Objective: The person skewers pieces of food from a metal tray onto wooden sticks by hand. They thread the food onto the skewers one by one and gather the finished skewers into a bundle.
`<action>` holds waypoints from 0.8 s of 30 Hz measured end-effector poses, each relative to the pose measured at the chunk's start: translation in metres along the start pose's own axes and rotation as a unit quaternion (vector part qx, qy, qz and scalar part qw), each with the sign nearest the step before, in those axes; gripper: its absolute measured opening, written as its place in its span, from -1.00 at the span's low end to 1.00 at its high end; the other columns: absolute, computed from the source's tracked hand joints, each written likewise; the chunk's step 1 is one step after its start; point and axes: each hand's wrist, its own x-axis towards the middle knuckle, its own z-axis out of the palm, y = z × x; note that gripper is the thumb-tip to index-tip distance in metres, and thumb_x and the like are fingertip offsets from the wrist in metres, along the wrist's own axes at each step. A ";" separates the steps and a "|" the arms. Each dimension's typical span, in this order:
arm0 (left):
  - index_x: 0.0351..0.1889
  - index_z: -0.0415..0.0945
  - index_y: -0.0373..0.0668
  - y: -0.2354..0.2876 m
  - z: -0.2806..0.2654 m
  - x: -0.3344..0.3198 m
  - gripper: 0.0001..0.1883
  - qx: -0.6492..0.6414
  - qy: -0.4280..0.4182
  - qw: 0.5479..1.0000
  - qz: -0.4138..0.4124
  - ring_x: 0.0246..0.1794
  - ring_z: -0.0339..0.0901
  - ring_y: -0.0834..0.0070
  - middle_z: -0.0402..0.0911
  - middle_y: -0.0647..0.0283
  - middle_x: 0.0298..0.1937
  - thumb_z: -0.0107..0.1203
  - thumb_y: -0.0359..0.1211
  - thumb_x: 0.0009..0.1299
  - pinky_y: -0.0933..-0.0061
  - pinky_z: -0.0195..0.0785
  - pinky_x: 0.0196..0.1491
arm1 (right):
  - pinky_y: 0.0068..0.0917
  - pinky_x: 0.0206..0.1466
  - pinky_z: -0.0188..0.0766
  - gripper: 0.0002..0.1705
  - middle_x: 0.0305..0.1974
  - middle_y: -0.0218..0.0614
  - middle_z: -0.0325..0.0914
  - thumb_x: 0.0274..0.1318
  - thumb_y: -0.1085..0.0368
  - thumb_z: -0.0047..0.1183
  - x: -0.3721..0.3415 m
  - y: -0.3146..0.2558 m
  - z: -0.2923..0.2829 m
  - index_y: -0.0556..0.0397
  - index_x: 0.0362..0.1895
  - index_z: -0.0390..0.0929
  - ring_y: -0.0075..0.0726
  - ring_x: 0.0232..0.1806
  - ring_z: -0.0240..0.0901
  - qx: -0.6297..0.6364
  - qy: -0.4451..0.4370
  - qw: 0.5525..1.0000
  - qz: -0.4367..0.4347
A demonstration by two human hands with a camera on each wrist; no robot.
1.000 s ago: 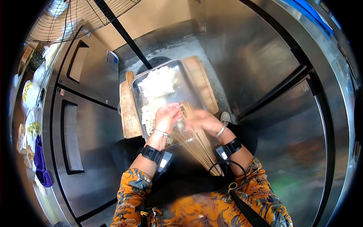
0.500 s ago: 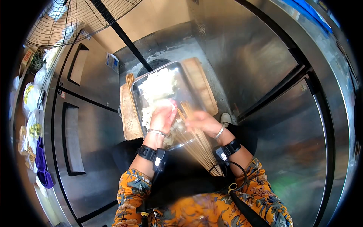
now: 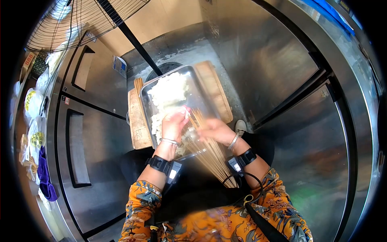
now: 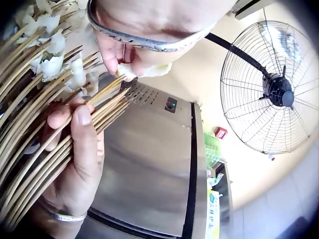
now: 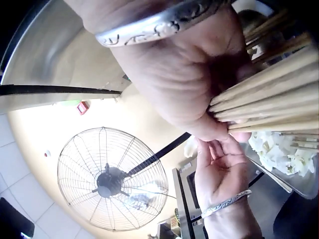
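My left hand pinches a thin, pale whitish piece of food between thumb and fingers. Right by that piece are the pointed tips of a bundle of bamboo skewers, which my right hand grips with the thumb laid along them. In the head view more skewers fan down towards the lap, beneath the right hand. A metal tray under the hands bears a heap of white pieces. White pieces are threaded on several skewers at the left of the left wrist view.
The tray stands on a wooden board, with another bundle of skewers along its left edge. A wire fan on a black pole rises behind. Steel cabinets flank both sides. A shoe shows at the right.
My left hand has drawn back slightly to the left, away from the skewer tips. The right hand keeps its hold on the skewers in nearly the same place.
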 end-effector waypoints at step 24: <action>-0.19 0.51 -0.32 -0.022 0.021 -0.028 -0.77 0.254 -0.011 0.938 0.236 -0.16 0.48 0.57 0.57 0.20 -0.18 -0.14 -0.64 0.28 0.60 0.31 -0.04 | -0.62 -0.36 0.40 -0.81 -0.45 -0.31 0.54 -0.04 0.39 0.12 0.001 0.007 -0.011 0.18 -0.29 0.49 -0.50 -0.44 0.49 0.084 0.006 0.996 -0.014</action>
